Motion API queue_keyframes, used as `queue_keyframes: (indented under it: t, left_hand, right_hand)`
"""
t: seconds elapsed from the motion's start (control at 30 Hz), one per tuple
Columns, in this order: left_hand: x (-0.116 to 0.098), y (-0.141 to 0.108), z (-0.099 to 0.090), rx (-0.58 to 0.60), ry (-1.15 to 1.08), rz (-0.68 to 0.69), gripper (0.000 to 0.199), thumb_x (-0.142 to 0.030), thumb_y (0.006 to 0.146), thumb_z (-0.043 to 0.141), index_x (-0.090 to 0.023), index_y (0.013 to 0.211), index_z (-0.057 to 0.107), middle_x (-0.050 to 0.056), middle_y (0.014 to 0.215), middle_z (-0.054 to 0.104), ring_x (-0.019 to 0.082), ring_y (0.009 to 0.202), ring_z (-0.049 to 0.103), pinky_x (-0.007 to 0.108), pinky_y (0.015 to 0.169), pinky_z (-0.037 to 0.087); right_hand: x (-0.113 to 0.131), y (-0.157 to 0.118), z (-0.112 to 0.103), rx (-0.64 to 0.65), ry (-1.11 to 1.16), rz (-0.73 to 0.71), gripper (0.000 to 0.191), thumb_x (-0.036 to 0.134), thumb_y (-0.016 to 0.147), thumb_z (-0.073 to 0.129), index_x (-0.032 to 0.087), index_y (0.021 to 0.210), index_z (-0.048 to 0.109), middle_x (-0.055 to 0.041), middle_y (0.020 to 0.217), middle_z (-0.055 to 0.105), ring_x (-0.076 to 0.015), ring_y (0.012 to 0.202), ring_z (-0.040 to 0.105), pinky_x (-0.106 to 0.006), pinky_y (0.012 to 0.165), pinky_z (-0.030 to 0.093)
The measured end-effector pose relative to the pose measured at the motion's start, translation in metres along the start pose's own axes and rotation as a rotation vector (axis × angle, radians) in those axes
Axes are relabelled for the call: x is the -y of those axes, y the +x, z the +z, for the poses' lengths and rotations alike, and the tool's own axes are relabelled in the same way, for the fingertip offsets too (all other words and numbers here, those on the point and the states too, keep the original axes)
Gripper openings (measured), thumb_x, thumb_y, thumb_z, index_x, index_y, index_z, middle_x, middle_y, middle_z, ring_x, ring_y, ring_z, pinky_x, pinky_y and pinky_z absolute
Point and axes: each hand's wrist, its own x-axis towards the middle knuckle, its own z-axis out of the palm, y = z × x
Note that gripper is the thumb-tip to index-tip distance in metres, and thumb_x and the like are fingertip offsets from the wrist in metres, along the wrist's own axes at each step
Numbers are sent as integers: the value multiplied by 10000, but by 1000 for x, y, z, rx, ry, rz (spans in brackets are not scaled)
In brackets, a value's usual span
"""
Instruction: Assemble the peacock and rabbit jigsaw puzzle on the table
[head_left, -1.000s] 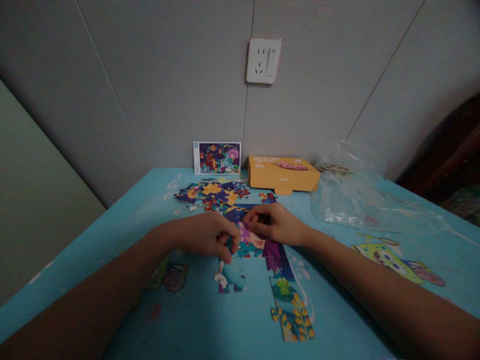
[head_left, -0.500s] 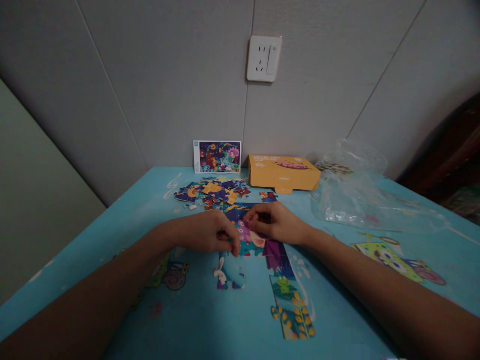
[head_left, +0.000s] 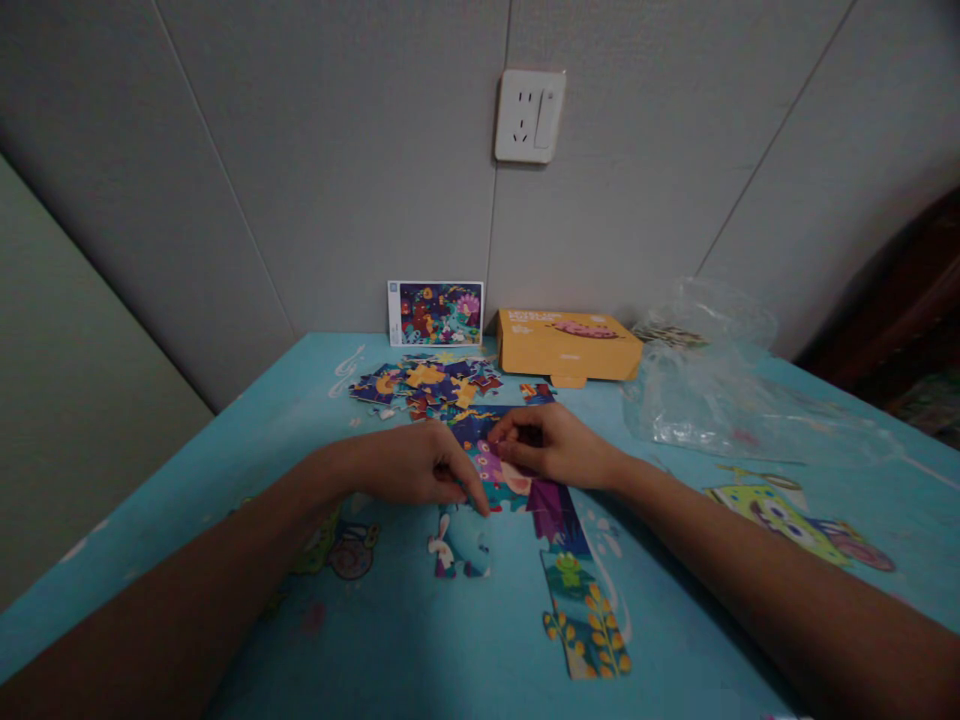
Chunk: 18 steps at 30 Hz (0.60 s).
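My left hand (head_left: 431, 465) points its index finger down at the top right of a light-blue puzzle piece with a white rabbit (head_left: 459, 545); nothing shows between its fingers. My right hand (head_left: 551, 445) rests on the joined puzzle section (head_left: 512, 480) with purple and pink parts, its fingers curled together; whether they pinch anything is hidden. From that section a joined strip with a frog and yellow leaves (head_left: 581, 600) runs down toward me. Behind my hands lies a pile of loose puzzle pieces (head_left: 427, 380).
A picture card (head_left: 439, 314) leans on the wall. Right of it are a yellow box (head_left: 568, 347) and crumpled clear plastic bags (head_left: 697, 400). One small piece (head_left: 536, 393) lies before the box. The blue tablecloth (head_left: 360, 640) has printed cartoons.
My left index finger has stretched out and moved slightly right, onto the rabbit piece's upper edge. My right hand has stayed nearly still.
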Motion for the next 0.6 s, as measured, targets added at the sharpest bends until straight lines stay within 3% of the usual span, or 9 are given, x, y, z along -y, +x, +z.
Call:
queue_keyframes:
  t: [0.4,0.6]
  left_hand:
    - [-3,-1,-2,10,4,1,259,-169,828,575,-209,997,767,1,642,652,73,525,460,170,499,316]
    - [-5,-1,-2,15,8,-11,281,-154,814,565,-200,1004,767,-28,541,546,64,476,374,173,461,272]
  right_hand:
    - [0,0,-1,1,-6,7,223,306,829,591,127,931,673,4,673,584,-90,560,479,-212,527,367]
    - [2,0,0,8,1,14,221,300,832,589,120,930,670,12,646,562,-86,547,465,-210,520,359]
